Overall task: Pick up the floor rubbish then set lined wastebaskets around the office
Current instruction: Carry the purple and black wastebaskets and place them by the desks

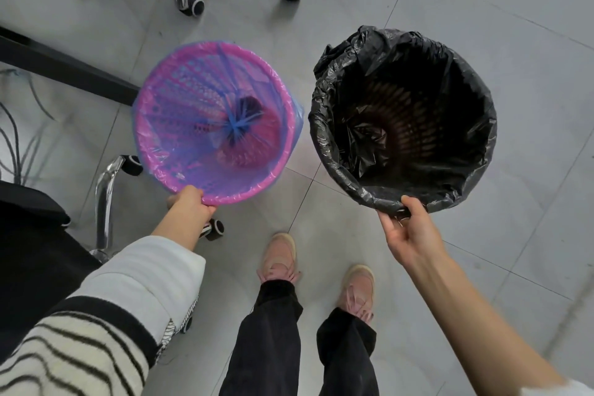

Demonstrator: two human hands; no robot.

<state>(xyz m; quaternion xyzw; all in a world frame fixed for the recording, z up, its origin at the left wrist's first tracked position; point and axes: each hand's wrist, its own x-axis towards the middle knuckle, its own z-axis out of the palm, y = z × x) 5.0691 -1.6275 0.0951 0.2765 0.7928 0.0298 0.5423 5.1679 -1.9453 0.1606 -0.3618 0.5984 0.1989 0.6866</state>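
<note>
Wastebaskets, two, both lined, both carried above the grey tiled floor (pixel 482 42). Item one: pink perforated wastebasket (pixel 180 100) with translucent blue liner (pixel 297 112) folded over its rim; dark object at the bottom, identity unclear; held at the near rim by the left hand (pixel 191 206), fingers curled under the edge, grip clamped on the rim. Item two: dark wastebasket with black bin liner (pixel 340 80), liner bunched loosely over the rim; held at the near rim by the right hand (pixel 406 228), thumb on top and fingers beneath, grip pinching rim and liner together. The two hang side by side, apart, ahead of the person's pink shoes (pixel 279 255). Surroundings: chrome chair base with castors (pixel 193 5) at the top, a second chair leg (pixel 106 190) just left of the pink basket, a dark bench frame bar (pixel 64 67) and loose cables (pixel 19 138) at the left. Stage, judged: placement phase, neither basket set down yet. Risks, judged: each basket hangs from one rim point, so it tilts and may slip; the pinched black liner may pull off its rim; the pink basket may knock the chair leg or snag the cables when lowered beside the bench.
</note>
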